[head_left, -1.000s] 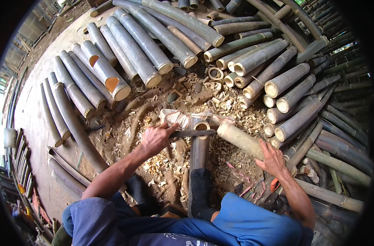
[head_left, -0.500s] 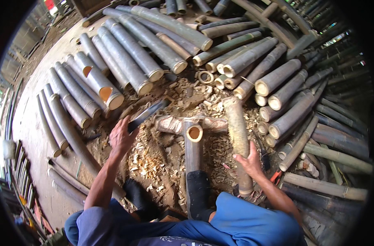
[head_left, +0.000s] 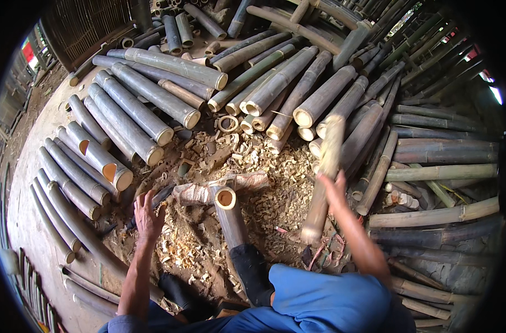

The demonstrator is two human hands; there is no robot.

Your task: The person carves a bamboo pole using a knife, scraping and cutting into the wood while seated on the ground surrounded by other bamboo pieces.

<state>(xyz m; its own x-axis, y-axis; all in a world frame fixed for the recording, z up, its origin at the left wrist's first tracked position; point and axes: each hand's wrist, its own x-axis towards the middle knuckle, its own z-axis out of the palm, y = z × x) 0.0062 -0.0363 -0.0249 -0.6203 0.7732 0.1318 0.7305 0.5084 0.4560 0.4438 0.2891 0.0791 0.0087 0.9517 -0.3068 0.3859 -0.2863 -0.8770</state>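
My left hand (head_left: 147,215) is open, its fingers apart, low over the ground beside a dark blade (head_left: 163,194). The blade lies next to a rough, pale-barked log piece (head_left: 193,194). In my right hand (head_left: 336,192) is a thick wooden club (head_left: 321,188), gripped near its middle and blurred. It leans over the shavings, its worn pale end pointing away from me. Between the hands, a bamboo tube (head_left: 231,222) with a round hole in its upper end rests against the log piece. My foot in a black sock (head_left: 253,272) is against the tube's near end.
Bamboo tubes (head_left: 128,108) lie in rows at the left, two holes cut in one tube (head_left: 100,158). More bamboo is stacked (head_left: 325,94) at the back right and right (head_left: 436,213). Wood shavings (head_left: 189,244) cover the ground. A bamboo ring (head_left: 227,124) lies ahead.
My left hand has come away from the blade, which now lies lower beside the log piece. My right hand has swung the club into a tilt. The whole view has turned right.
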